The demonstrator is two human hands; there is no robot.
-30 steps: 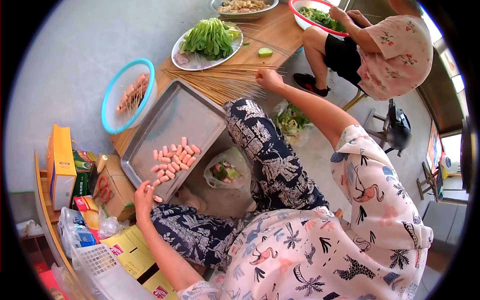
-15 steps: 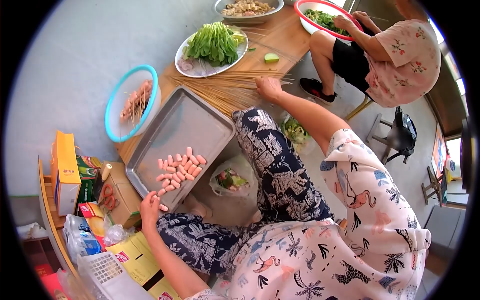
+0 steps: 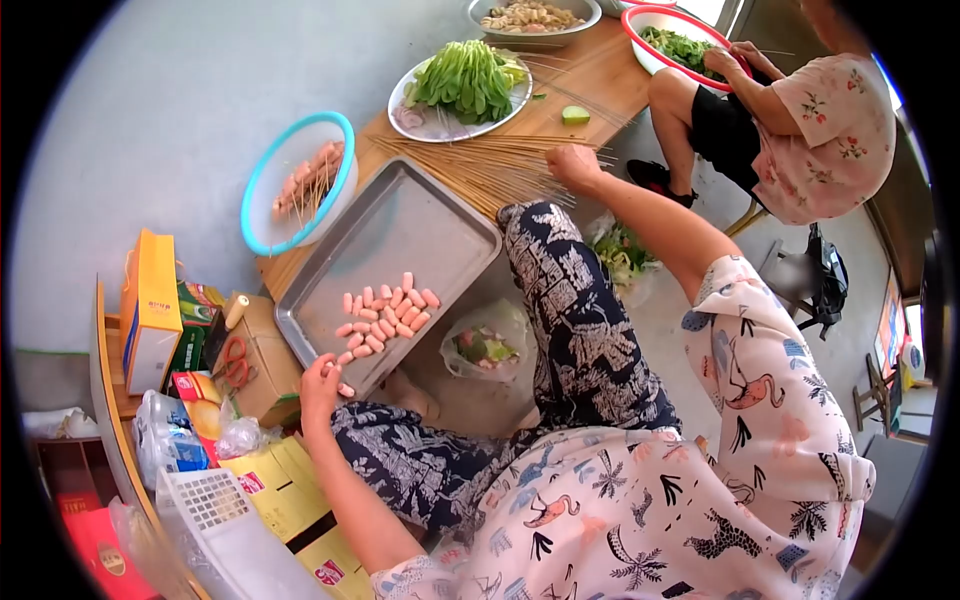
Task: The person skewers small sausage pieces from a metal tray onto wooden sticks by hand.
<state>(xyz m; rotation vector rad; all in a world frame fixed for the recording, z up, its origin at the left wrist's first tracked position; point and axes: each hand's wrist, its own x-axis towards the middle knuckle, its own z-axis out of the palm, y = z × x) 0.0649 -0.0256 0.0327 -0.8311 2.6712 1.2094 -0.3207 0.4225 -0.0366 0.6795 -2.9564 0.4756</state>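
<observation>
My left hand point(image 3: 320, 388) is at the near-left edge of a grey metal tray point(image 3: 345, 262), its fingertips pinched on what looks like a small sausage piece. Several pink sausage pieces point(image 3: 385, 318) lie loose in the tray, one of them point(image 3: 346, 389) just beside these fingers. My right hand point(image 3: 573, 166) is closed at the right ends of a spread of bamboo skewers point(image 3: 455, 160) on the wooden table point(image 3: 590, 65). Its fingers are curled round skewer ends, though the grip itself is partly hidden.
A blue-rimmed basin point(image 3: 262, 240) holds skewered sausages. Beyond are a plate point(image 3: 398, 85) of leafy greens, a cut cucumber piece point(image 3: 575, 115) and a metal bowl point(image 3: 480, 12). Another person point(image 3: 820, 130) works at a red-rimmed basin point(image 3: 640, 60). Scissors point(image 3: 238, 362) lie at left; a plastic bag point(image 3: 488, 345) is below.
The view has shifted, so most things sit further right in it. Both my hands keep about the same places by the tray and skewers. The other person's hands have moved slightly over the greens.
</observation>
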